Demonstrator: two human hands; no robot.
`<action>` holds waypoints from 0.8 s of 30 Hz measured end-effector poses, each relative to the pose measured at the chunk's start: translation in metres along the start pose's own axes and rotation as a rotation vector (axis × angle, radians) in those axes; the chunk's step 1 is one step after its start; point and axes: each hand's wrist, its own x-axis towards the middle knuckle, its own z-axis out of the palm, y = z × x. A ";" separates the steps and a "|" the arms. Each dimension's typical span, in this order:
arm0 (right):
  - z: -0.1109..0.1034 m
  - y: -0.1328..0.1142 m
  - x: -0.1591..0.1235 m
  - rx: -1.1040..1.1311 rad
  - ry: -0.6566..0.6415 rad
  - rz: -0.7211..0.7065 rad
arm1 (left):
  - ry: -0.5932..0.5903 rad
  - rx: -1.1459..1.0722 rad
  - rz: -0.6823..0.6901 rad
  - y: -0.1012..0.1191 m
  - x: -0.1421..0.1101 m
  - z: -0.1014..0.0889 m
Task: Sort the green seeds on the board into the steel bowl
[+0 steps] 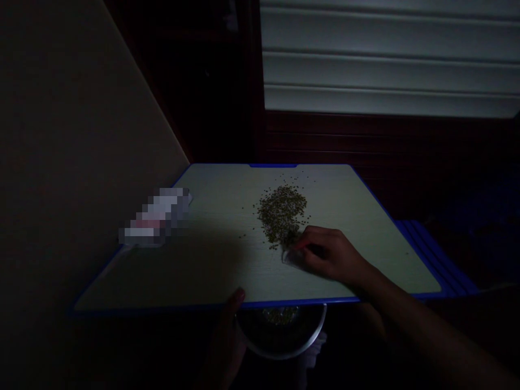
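Note:
A loose heap of small greenish-brown seeds or grains [280,214] lies on a pale tabletop [211,216] with a blue rim. At the heap's near right edge is my right hand [331,252], its fingers pinched together. A thin, pale, see-through piece [288,255] shows at the fingertips, too dim to name. My left hand [233,330] is below the front edge, beside a round metal-rimmed bowl [284,355], with its thumb up against the table edge. The bowl sits under that edge and holds more grains [280,314]. My left fingers are hidden in the dark.
A blurred white packet-like object [156,219] lies at the table's left edge, near a wall [81,108]. Stray grains are scattered around the heap. Behind stand dark wood [345,135] and white slatted panels [385,59]. Something blue [430,254] is beside the right edge. Light is very low.

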 end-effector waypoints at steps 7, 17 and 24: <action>-0.003 0.002 0.000 -0.076 0.122 0.160 | 0.095 0.064 -0.055 -0.011 0.005 -0.004; -0.005 0.006 0.001 -0.144 0.203 0.334 | 0.097 -0.111 -0.112 0.004 -0.001 0.003; -0.004 0.006 0.001 -0.099 0.155 0.228 | 0.088 -0.109 -0.090 0.000 0.002 0.001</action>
